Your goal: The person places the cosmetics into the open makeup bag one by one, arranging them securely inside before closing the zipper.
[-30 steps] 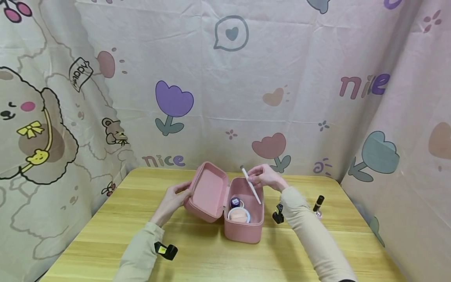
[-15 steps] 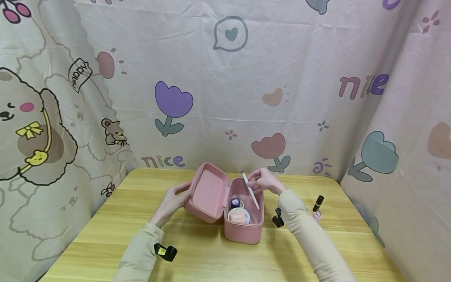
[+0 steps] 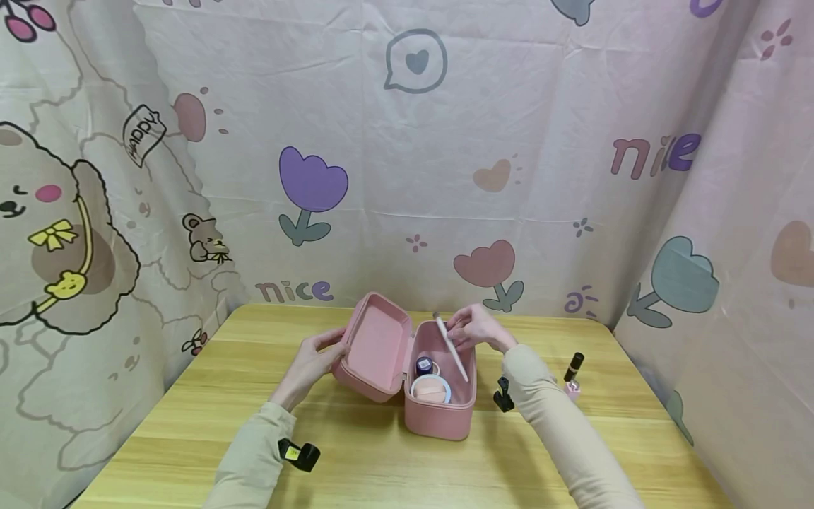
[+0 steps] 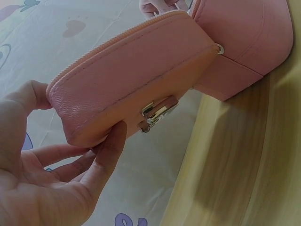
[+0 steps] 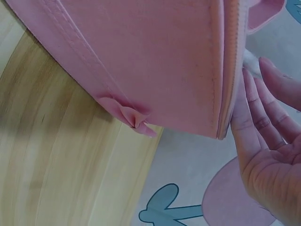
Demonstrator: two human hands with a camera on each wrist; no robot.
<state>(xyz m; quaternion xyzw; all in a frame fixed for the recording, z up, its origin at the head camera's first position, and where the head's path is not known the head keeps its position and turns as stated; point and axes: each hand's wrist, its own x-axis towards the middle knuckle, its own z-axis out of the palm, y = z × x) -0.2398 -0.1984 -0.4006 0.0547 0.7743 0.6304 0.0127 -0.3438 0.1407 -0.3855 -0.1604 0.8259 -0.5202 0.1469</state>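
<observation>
left hand (image 3: 311, 364): pinching lid (image 3: 378, 346) | right hand (image 3: 477, 327): pinching white stick (image 3: 453, 350) at open case (image 3: 439, 420) | seemingly partway: jar (image 3: 424, 365), puff (image 3: 429, 390) sitting inside; lipstick (image 3: 574, 367), pink bottle (image 3: 572, 389) apparently waiting outside

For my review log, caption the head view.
Left hand grips the lid of an open pink case; right hand holds a white stick.

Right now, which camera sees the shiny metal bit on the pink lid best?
The left wrist view: the shiny metal bit is close and uncovered. The head view, facing the inside of the pink lid, hides it; the right wrist view misses it too.
</observation>
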